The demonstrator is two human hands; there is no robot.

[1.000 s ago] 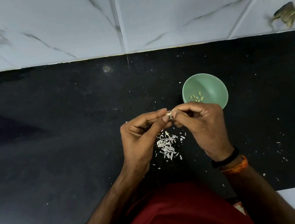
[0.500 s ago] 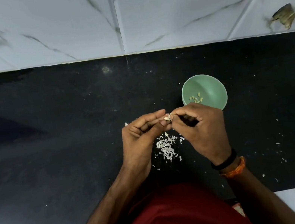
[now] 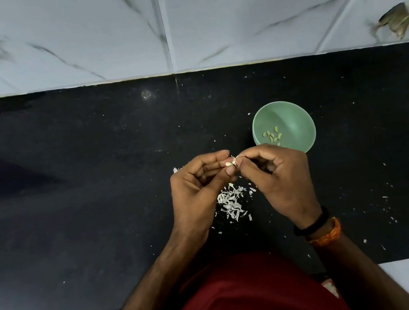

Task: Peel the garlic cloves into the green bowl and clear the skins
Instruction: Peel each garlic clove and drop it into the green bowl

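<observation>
Both hands, left hand (image 3: 199, 191) and right hand (image 3: 281, 179), pinch one small pale garlic clove (image 3: 231, 162) above thin papery skins (image 3: 232, 202), near the round green bowl (image 3: 298, 121) holding maybe seven cloves (image 3: 272, 136).

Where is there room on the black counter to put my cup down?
Left of the left hand, the black counter is bare back to the white tiled wall. It's crowded around the pile of garlic skins and small green bowl.

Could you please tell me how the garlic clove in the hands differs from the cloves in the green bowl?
The held clove is pinched between the left hand and the right hand, above the counter; the bowl cloves lie loose in the green bowl. The held clove is single and looks pale white; the bowl cloves are several and look yellowish-green. All are small.
</observation>
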